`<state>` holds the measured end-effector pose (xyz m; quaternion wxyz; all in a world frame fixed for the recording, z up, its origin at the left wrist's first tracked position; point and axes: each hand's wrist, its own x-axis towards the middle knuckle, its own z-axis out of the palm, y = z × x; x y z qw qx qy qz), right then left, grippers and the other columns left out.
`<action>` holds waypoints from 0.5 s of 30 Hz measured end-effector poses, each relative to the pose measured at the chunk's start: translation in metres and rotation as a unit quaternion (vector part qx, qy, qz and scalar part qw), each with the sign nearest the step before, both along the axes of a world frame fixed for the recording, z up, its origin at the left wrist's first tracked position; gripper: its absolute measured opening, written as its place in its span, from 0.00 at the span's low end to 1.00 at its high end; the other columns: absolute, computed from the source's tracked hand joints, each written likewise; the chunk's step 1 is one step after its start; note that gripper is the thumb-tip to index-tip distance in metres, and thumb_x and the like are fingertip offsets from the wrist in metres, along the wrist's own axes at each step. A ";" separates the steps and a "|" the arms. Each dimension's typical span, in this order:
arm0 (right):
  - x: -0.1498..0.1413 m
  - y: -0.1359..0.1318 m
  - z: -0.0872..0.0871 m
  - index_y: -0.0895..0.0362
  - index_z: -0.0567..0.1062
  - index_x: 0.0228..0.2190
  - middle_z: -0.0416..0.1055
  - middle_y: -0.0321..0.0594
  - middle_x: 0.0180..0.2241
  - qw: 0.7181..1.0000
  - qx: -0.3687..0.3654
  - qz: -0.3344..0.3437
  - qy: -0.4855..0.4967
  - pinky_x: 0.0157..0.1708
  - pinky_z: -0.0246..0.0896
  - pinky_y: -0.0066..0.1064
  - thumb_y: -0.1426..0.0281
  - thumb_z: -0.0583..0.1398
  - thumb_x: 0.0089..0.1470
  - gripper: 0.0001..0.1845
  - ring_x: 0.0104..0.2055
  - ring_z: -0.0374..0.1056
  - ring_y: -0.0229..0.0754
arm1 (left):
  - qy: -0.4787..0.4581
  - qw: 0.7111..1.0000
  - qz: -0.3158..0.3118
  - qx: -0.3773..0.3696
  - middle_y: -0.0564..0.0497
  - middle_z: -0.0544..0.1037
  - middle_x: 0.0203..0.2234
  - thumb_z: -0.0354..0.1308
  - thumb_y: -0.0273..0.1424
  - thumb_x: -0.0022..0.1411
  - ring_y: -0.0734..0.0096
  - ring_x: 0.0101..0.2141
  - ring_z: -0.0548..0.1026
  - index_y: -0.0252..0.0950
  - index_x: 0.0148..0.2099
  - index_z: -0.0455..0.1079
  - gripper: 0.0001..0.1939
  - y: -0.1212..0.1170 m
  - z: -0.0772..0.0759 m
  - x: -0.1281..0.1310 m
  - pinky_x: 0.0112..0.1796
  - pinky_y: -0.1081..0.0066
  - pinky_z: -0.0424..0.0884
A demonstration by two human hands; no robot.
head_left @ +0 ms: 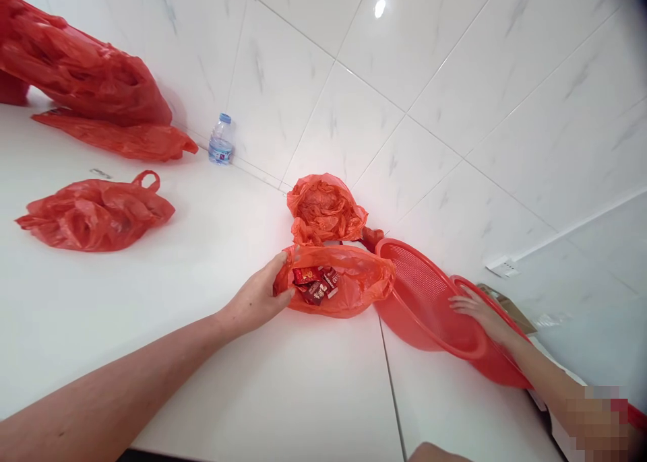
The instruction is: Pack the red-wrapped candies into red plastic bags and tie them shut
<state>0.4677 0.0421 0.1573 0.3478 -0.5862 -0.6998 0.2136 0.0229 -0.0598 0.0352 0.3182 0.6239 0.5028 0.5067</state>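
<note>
My left hand [257, 299] reaches across the white counter and pinches the rim of an open red plastic bag [354, 290], holding its mouth apart. Inside the bag lie several small red wrapped packets [316, 283]. A second red bag [326, 209], bunched and open at the top, stands just behind it against the tiled wall. Only a sliver of skin at the bottom edge [437, 454] may be my right hand; its fingers are hidden. Another person's hand [478, 312] rests flat on a red mesh basket [419, 293] to the right of the bag.
Two stacked red baskets lean at the right, the outer one [505, 364] under the other person's arm. A filled red bag [96, 213] lies at the left, with bigger red bags [85, 78] behind it. A small water bottle [221, 139] stands by the wall.
</note>
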 end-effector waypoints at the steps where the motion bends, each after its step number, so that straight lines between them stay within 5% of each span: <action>1: 0.004 0.001 -0.003 0.46 0.74 0.19 0.74 0.34 0.28 1.000 0.001 -0.007 0.002 0.31 0.64 0.37 0.54 0.60 0.36 0.10 0.33 0.68 0.48 | 0.000 1.000 -0.002 0.000 0.48 0.72 0.46 0.50 0.28 0.56 0.70 0.34 0.71 0.42 0.62 0.51 0.31 0.000 0.000 0.000 0.34 0.70 0.69; 5: 0.012 0.005 -0.003 0.42 0.74 0.17 0.74 0.33 0.29 1.000 0.018 0.002 -0.020 0.35 0.65 0.39 0.53 0.61 0.33 0.08 0.39 0.68 0.51 | 0.001 1.000 -0.006 -0.001 0.49 0.72 0.47 0.50 0.28 0.56 0.71 0.35 0.70 0.44 0.63 0.48 0.32 0.000 -0.002 0.000 0.34 0.71 0.68; 11: -0.018 -0.011 0.014 0.33 0.72 0.20 0.69 0.34 0.21 0.996 0.081 0.030 0.006 0.22 0.66 0.40 0.54 0.63 0.31 0.06 0.35 0.69 0.53 | 0.015 1.000 0.002 -0.019 0.51 0.73 0.39 0.51 0.29 0.56 0.71 0.32 0.69 0.43 0.63 0.48 0.32 0.000 -0.002 -0.001 0.30 0.71 0.67; 15: -0.020 -0.028 0.013 0.32 0.73 0.24 0.69 0.36 0.21 0.998 0.058 -0.008 -0.016 0.21 0.67 0.42 0.53 0.62 0.32 0.09 0.34 0.69 0.55 | 0.011 1.000 -0.007 -0.002 0.51 0.73 0.37 0.50 0.29 0.57 0.71 0.32 0.69 0.43 0.59 0.53 0.27 0.000 -0.001 -0.001 0.31 0.71 0.67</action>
